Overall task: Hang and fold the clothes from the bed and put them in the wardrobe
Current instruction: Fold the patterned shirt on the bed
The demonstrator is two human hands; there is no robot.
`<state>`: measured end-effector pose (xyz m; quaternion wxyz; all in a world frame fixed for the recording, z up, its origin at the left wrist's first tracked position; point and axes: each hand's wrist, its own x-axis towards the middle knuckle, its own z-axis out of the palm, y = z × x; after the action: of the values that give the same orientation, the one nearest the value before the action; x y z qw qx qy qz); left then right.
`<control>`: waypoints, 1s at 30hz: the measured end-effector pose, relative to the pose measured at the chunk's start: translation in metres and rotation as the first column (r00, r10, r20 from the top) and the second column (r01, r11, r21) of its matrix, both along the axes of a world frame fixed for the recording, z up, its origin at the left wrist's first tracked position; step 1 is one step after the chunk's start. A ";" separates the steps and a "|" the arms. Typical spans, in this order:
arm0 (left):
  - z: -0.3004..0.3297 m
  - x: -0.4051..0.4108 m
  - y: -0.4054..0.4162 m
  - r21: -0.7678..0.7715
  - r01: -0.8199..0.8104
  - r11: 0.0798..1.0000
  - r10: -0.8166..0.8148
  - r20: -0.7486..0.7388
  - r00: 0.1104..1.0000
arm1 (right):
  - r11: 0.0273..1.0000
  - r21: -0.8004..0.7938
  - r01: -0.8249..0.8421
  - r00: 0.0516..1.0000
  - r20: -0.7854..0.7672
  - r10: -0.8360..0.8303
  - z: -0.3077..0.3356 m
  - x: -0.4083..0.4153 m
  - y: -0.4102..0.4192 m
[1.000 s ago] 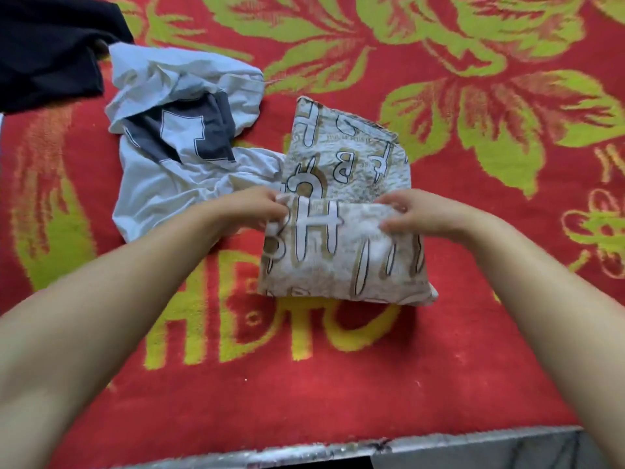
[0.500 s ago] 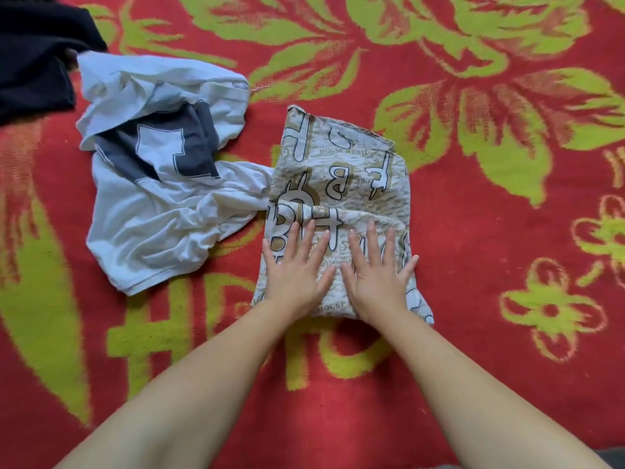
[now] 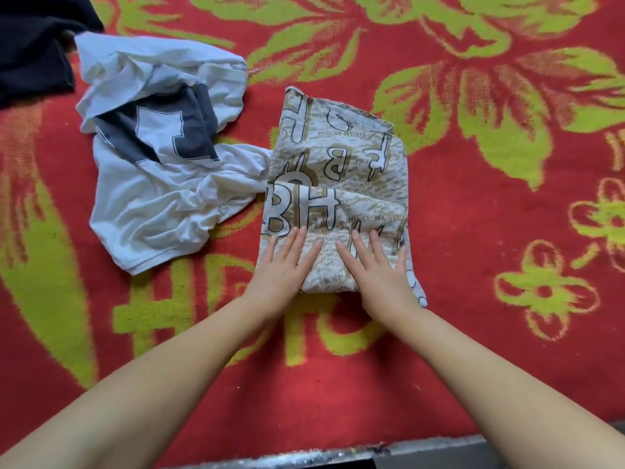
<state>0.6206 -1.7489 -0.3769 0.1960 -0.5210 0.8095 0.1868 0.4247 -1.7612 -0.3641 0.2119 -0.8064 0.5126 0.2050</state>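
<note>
Pressing both palms flat on the near half of a folded printed garment [image 3: 338, 198], I work at a bed [image 3: 473, 231] spread with a red and green floral cover. My left hand [image 3: 280, 269] and right hand [image 3: 378, 272] lie side by side, fingers straight and slightly spread, gripping nothing, fingertips pointing to 12 o'clock. The garment lies directly under and ahead of them, its long axis running from 6 to 12 o'clock, with the folded-over flap's edge crossing just beyond my fingertips. Neither hand is nearer; they sit level on the cloth.

Three pieces of clothing are in view: this one folded bundle, one crumpled white shirt with a grey panel [image 3: 162, 164] at about 10 o'clock, its hem touching the bundle's left edge, and one dark garment [image 3: 33, 45] at the far 10 o'clock corner, partly out of frame. No hanger or wardrobe shows. I judge the fold is being smoothed down, and two pieces are still to do.
</note>
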 end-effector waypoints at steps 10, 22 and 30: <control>0.126 -0.010 0.003 0.801 -0.011 0.599 0.256 -0.178 0.950 | 0.669 0.725 -0.167 0.984 0.164 0.069 0.107 -0.027 -0.020; 0.037 -0.019 -0.084 -0.092 -0.213 0.973 0.199 -0.141 0.970 | 0.960 0.046 0.276 0.950 -0.167 -0.265 0.034 -0.012 -0.077; -0.020 -0.014 0.026 -0.099 0.027 0.995 -0.039 -0.126 0.991 | 0.992 -0.121 0.020 0.999 0.037 -0.016 -0.013 -0.008 0.042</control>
<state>0.6061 -1.7232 -0.3967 0.1211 -0.5035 0.8370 0.1770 0.4164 -1.7191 -0.3770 0.1736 -0.8167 0.5275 0.1570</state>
